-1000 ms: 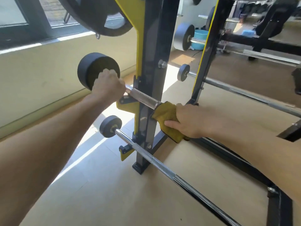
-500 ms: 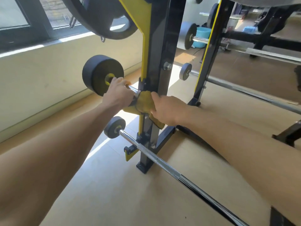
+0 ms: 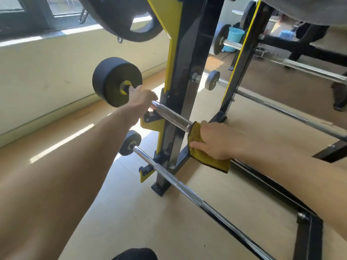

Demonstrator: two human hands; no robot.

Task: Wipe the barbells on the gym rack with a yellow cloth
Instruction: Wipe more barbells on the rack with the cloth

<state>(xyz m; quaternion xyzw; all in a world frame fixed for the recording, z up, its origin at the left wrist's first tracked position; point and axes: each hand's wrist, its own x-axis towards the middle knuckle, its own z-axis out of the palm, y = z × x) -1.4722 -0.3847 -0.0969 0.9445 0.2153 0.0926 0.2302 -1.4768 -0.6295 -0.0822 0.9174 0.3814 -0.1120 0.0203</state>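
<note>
Barbell on the rack, braced and cloth-wrapped.
Left hand clenches the shaft; right hand squeezes the yellow cloth around it; loose grip risks the bar rolling off its hook.

rack upright blocks bar, open floor

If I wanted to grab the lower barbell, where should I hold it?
Probably on the rough, knurled stretch of the lower barbell, just in front of the rack post. Reach down from above: the bar lies nearly level on its hook with open floor around it, and the texture should stop slipping. Avoid the small end weight.
</note>
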